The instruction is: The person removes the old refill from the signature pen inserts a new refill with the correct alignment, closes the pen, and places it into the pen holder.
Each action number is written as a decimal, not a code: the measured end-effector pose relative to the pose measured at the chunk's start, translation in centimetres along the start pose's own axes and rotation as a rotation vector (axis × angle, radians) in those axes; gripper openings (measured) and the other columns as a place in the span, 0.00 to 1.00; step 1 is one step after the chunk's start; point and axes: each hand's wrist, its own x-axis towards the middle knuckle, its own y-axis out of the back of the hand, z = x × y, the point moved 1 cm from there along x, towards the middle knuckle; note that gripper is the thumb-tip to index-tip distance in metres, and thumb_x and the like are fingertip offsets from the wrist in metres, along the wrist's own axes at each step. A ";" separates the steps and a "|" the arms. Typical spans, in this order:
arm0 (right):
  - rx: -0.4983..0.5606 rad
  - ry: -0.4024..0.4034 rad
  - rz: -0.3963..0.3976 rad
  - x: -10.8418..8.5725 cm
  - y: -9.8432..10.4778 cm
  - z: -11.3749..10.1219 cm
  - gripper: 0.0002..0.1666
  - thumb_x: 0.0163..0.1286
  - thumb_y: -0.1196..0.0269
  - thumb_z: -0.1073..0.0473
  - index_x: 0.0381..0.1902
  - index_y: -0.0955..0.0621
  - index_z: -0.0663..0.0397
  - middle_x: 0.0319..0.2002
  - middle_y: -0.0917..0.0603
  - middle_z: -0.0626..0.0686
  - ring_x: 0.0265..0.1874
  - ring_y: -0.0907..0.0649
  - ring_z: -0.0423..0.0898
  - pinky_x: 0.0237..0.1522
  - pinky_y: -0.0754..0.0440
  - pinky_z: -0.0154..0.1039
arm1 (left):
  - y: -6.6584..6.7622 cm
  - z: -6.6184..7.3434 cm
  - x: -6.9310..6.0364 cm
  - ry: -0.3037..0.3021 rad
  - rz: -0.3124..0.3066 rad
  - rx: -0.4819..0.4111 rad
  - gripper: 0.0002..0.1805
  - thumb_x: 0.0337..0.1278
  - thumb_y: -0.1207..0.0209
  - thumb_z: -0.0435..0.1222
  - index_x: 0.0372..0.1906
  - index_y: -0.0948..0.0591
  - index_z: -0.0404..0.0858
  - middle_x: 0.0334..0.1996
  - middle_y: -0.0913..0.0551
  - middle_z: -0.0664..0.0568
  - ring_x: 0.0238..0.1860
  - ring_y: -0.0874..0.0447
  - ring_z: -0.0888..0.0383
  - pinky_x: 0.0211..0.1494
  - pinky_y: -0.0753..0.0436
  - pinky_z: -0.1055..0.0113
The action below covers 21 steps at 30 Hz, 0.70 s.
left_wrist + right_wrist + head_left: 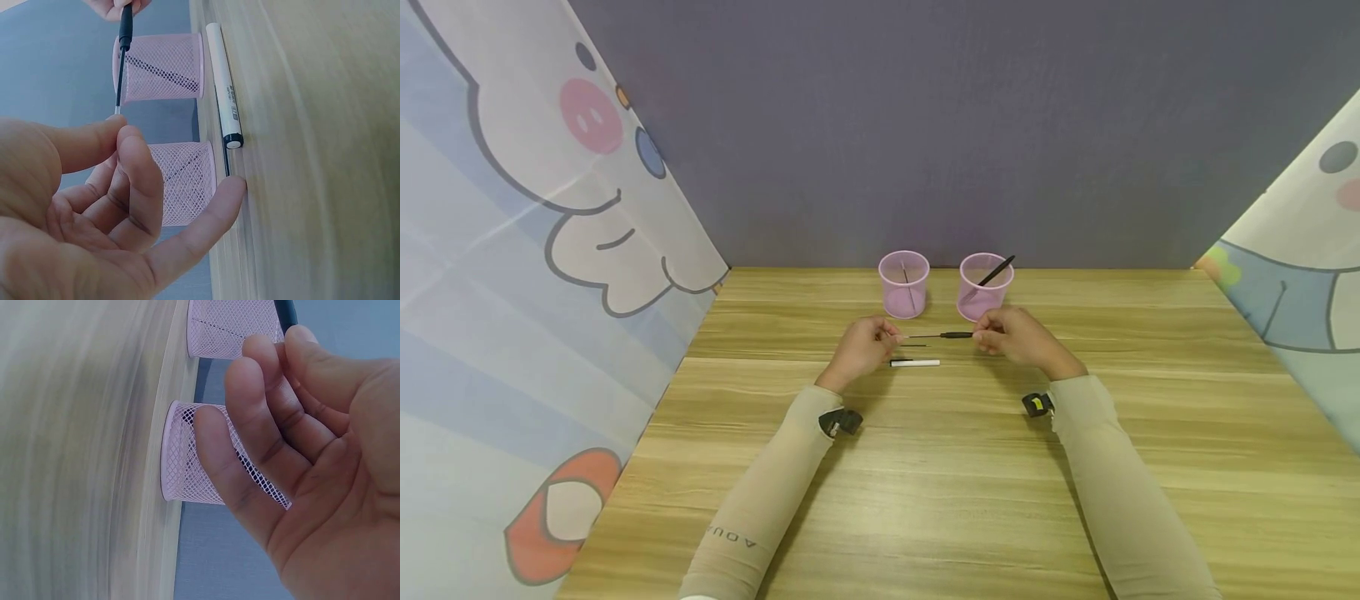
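Observation:
Between both hands stretches a slim black stick with a thick handle-like end (957, 335) and a thin shaft with a pale tip. My left hand (861, 350) pinches the pale tip (117, 111) between thumb and forefinger, its other fingers loosely bent. At the thick end, my right hand (1018, 337) pinches the stick with thumb and fingertips. Just below, a thin black rod (917, 345) and a white marker (921, 363) with a black end lie on the table. In the left wrist view, one left fingertip is close to the thin rod's end.
Behind the hands stand two pink mesh cups. The left cup (904, 304) holds a thin dark rod; a thicker black stick (1000, 268) leans out of the right cup (973, 307). A grey wall (955, 125) rises at the table's back edge, with cartoon-printed sheets at the sides.

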 end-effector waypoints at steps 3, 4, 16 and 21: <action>0.008 0.001 0.001 0.0 0.0 0.0 0.07 0.76 0.40 0.66 0.36 0.18 0.65 0.30 0.14 0.56 0.28 0.18 0.43 0.30 0.18 0.33 | 0.0 0.0 0.0 -0.003 0.003 0.005 0.06 0.69 0.37 0.35 0.39 0.17 0.35 0.21 0.24 0.55 0.21 0.28 0.63 0.25 0.29 0.73; 0.012 0.000 0.000 0.0 0.0 0.0 0.07 0.76 0.40 0.66 0.36 0.18 0.66 0.30 0.14 0.56 0.28 0.17 0.43 0.31 0.18 0.33 | 0.0 0.0 0.0 -0.004 0.003 0.008 0.06 0.68 0.37 0.35 0.39 0.17 0.35 0.21 0.24 0.55 0.21 0.28 0.63 0.25 0.29 0.73; 0.054 -0.029 0.003 0.1 -0.2 0.2 0.07 0.76 0.41 0.68 0.37 0.19 0.67 0.32 0.15 0.57 0.31 0.17 0.43 0.34 0.15 0.31 | -0.1 0.1 0.0 -0.005 0.011 0.016 0.04 0.68 0.37 0.33 0.38 0.16 0.35 0.23 0.21 0.55 0.22 0.27 0.64 0.24 0.29 0.73; 0.052 -0.030 -0.001 0.2 -0.3 0.2 0.07 0.76 0.41 0.67 0.38 0.19 0.67 0.32 0.15 0.57 0.31 0.17 0.42 0.34 0.15 0.32 | -0.2 0.1 0.1 -0.012 0.006 0.007 0.05 0.68 0.37 0.33 0.38 0.16 0.35 0.22 0.22 0.54 0.23 0.27 0.63 0.25 0.29 0.73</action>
